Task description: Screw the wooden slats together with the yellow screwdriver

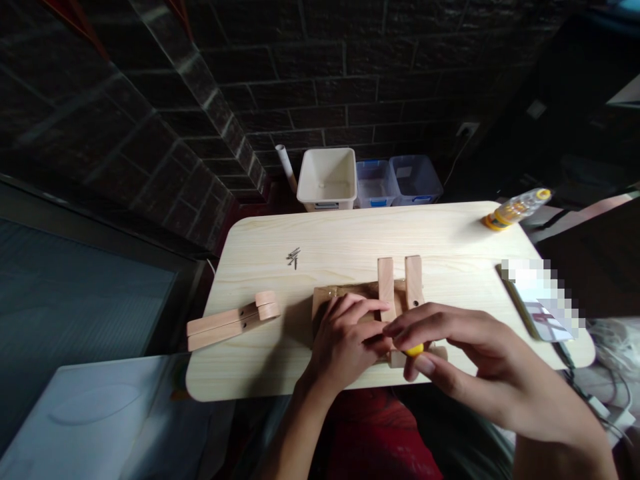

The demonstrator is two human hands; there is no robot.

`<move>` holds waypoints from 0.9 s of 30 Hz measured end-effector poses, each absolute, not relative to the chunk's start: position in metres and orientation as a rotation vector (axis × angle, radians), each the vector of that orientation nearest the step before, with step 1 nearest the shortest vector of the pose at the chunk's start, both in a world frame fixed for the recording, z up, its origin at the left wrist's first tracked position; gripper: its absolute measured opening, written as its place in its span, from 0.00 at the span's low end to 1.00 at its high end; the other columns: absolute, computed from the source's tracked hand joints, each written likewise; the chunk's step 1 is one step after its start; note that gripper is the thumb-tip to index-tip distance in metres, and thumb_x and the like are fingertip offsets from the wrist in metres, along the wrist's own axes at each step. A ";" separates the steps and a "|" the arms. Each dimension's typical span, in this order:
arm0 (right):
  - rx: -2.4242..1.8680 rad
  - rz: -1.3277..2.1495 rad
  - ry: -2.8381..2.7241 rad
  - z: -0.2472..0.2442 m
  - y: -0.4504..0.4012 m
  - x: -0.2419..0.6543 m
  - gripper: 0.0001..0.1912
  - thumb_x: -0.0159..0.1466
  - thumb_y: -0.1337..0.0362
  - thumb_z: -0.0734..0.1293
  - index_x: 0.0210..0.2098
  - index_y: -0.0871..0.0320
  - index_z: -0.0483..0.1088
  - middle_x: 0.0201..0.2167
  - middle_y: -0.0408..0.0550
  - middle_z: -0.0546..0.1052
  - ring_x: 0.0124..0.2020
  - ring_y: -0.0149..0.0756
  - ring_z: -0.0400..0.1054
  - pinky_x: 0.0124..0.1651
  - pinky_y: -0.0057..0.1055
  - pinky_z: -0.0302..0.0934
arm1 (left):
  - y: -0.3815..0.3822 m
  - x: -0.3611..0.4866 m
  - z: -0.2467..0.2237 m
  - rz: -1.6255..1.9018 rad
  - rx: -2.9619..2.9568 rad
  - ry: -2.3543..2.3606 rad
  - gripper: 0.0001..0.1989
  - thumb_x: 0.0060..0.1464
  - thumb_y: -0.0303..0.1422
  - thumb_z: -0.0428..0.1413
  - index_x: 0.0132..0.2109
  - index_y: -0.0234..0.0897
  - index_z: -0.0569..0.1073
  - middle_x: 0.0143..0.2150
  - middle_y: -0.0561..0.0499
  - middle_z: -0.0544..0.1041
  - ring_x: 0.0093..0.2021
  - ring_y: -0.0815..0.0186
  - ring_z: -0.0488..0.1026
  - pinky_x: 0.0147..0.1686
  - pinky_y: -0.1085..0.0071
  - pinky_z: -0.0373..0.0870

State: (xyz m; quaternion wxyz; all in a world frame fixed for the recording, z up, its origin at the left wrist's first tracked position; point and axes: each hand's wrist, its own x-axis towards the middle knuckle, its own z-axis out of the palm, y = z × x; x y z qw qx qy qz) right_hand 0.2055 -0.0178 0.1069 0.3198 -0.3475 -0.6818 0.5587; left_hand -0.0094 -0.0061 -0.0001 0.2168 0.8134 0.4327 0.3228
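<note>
A small cardboard box (pixel 319 307), sealed with tape, lies on the table below my hands. Two pale wooden strips stick out over its far edge: a left strip (pixel 385 277) and a right strip (pixel 413 273) with a dark hole. My left hand (pixel 345 340) rests over the box, its fingers gripping the left strip. Above the near end of the strips, my right hand (pixel 465 353) pinches a screwdriver by its yellow end (pixel 414 349); the shaft is hidden. Another wooden piece (pixel 435 355) shows partly beneath the right hand.
Several dark screws (pixel 293 257) lie on the table (pixel 340 233). Joined wooden strips (pixel 225 325) sit at left. At right are a clear yellow-based container (pixel 517 209) and a phone-like device (pixel 537 300) with a cable. Plastic bins (pixel 327 177) stand beyond the far edge.
</note>
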 end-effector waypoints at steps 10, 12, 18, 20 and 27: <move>-0.961 1.490 -1.761 0.106 -0.017 0.212 0.11 0.74 0.68 0.68 0.53 0.49 0.76 0.51 0.49 0.80 0.49 0.38 0.78 0.51 0.33 0.74 | -0.007 -0.008 0.001 0.875 2.298 1.225 0.04 0.59 0.30 0.66 0.38 0.45 0.84 0.54 0.55 0.84 0.52 0.58 0.76 0.53 0.57 0.68; -0.969 1.475 -1.779 0.105 -0.017 0.211 0.10 0.73 0.68 0.70 0.51 0.48 0.76 0.51 0.48 0.80 0.52 0.39 0.76 0.54 0.33 0.72 | -0.007 -0.008 0.001 0.872 2.302 1.226 0.04 0.59 0.30 0.65 0.39 0.45 0.85 0.54 0.54 0.84 0.52 0.57 0.76 0.53 0.57 0.69; -0.965 1.474 -1.749 0.104 -0.019 0.204 0.11 0.73 0.69 0.69 0.52 0.48 0.74 0.52 0.47 0.80 0.52 0.37 0.77 0.54 0.31 0.73 | -0.006 -0.008 -0.001 0.902 2.278 1.221 0.05 0.60 0.30 0.64 0.39 0.47 0.85 0.53 0.55 0.85 0.52 0.57 0.76 0.52 0.58 0.69; -0.956 1.449 -1.765 0.105 -0.019 0.204 0.13 0.73 0.69 0.69 0.53 0.47 0.75 0.51 0.46 0.81 0.51 0.36 0.78 0.52 0.29 0.74 | -0.006 -0.008 -0.002 0.938 2.260 1.222 0.05 0.60 0.30 0.64 0.38 0.46 0.84 0.52 0.55 0.85 0.51 0.58 0.76 0.51 0.59 0.69; -0.937 1.349 -1.846 0.108 -0.017 0.208 0.19 0.74 0.70 0.67 0.60 0.44 0.78 0.54 0.47 0.83 0.56 0.37 0.77 0.54 0.28 0.74 | -0.006 -0.008 -0.003 0.946 2.251 1.211 0.04 0.59 0.30 0.65 0.35 0.44 0.83 0.52 0.56 0.85 0.51 0.58 0.76 0.52 0.58 0.67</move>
